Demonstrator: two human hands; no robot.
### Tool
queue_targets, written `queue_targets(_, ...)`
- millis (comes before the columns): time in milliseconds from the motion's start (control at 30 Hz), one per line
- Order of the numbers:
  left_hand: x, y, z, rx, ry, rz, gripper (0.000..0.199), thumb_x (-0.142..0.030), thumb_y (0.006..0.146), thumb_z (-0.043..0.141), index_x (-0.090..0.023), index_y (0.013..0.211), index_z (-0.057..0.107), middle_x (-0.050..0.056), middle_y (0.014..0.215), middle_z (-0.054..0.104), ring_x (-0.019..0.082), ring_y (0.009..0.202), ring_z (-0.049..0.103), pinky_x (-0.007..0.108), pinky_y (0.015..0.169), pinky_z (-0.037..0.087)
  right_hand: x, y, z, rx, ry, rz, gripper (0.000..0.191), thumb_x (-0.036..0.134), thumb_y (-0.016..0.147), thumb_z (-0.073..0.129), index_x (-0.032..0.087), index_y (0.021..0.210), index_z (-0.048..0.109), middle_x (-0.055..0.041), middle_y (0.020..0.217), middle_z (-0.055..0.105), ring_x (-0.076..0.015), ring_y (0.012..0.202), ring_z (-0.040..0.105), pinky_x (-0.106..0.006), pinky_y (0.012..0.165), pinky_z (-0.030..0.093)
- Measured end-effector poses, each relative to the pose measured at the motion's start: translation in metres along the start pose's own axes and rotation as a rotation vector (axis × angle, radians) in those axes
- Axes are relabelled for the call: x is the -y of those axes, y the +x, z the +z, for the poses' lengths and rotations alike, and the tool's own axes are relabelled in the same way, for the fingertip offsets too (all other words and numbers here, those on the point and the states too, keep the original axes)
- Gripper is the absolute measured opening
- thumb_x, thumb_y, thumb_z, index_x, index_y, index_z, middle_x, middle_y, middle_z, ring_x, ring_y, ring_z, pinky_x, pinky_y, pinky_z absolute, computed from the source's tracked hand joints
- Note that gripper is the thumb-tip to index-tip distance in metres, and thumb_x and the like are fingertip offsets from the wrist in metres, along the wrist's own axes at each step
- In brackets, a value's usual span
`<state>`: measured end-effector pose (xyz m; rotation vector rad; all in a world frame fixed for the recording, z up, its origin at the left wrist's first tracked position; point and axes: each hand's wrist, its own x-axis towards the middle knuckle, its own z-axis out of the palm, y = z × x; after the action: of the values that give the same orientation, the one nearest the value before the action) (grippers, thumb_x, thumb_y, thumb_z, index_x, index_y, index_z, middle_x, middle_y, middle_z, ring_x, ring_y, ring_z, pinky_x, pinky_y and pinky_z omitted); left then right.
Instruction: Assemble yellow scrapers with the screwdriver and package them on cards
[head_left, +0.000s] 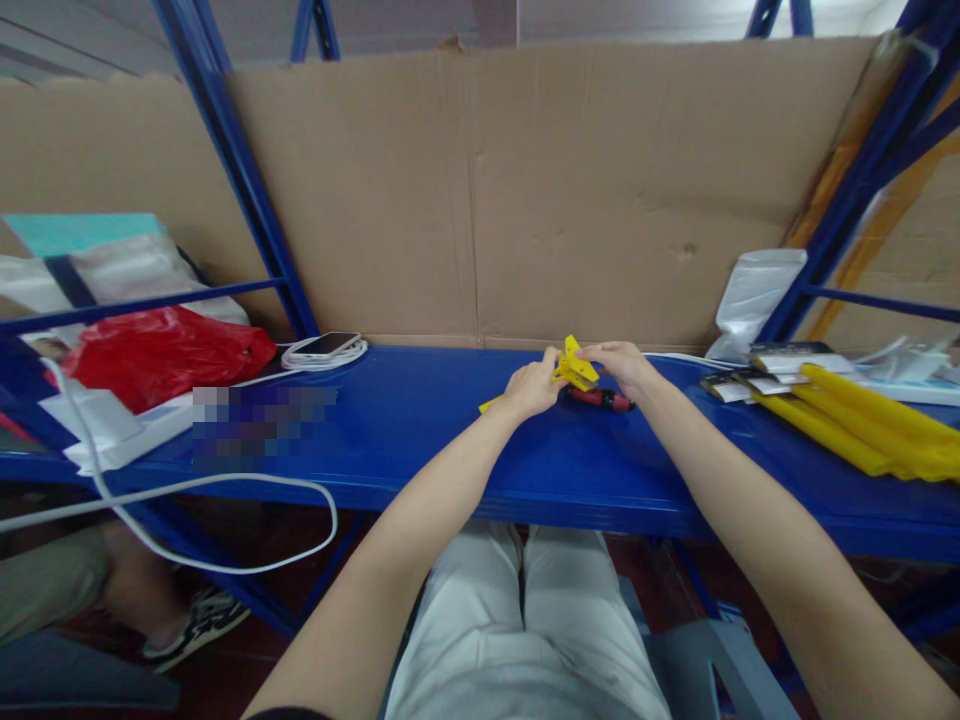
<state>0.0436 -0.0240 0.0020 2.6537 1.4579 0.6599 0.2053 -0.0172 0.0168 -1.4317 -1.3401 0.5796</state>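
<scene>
A small yellow piece with angled flaps and holes [577, 368] is held up over the blue shelf between my two hands. My left hand [532, 386] is closed on its left side. At its upper right edge, the fingers of my right hand [621, 362] pinch it. Just below my right hand, a red and black tool [604, 399] lies on the shelf; its exact kind is hard to make out. Another flat yellow piece [491, 404] shows partly behind my left wrist.
Yellow packs with black and white tops [862, 420] lie at right near a white plastic bag [754, 300]. At left are a red bag [169, 355], a phone [335, 345] on a coiled white cable, and a power strip [139, 435]. Cardboard [472, 200] stands behind; another person's leg shows lower left.
</scene>
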Motion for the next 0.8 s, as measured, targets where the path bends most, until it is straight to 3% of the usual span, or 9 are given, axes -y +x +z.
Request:
queue_targets(167,0.0,-0.001,0.0,-0.013,-0.003,0.023,0.035,-0.033,0.091,0.05,-0.021,0.121,0.037,0.011,0.112,0.068,0.025,0.105,0.064,0.031,0.079,0.047,0.006,-0.008,0.0,0.029,0.071,0.134,0.011,0.026,0.059,0.073,0.017,0.06,0.065,-0.0017,0.068,0.068,-0.0131,0.068,0.058,-0.026,0.068,0.042)
queue_targets(567,0.0,-0.002,-0.002,-0.028,-0.009,0.077,0.033,-0.03,0.092,0.048,-0.027,0.124,0.047,0.005,0.114,0.068,0.022,0.106,0.063,0.032,0.086,0.047,-0.004,-0.002,0.004,0.023,0.066,0.057,0.026,0.027,0.061,0.074,0.018,0.054,0.051,0.0028,0.056,0.056,-0.0098,0.056,0.051,-0.025,0.061,0.043)
queue_targets(800,0.002,0.0,0.0,-0.065,-0.014,0.079,0.033,-0.029,0.092,0.047,-0.027,0.125,0.048,0.004,0.117,0.067,0.022,0.108,0.062,0.03,0.085,0.047,-0.001,-0.004,0.009,-0.028,0.142,0.065,0.023,0.019,0.062,0.073,0.019,0.062,0.05,0.0041,0.059,0.056,-0.0089,0.055,0.051,-0.023,0.059,0.044)
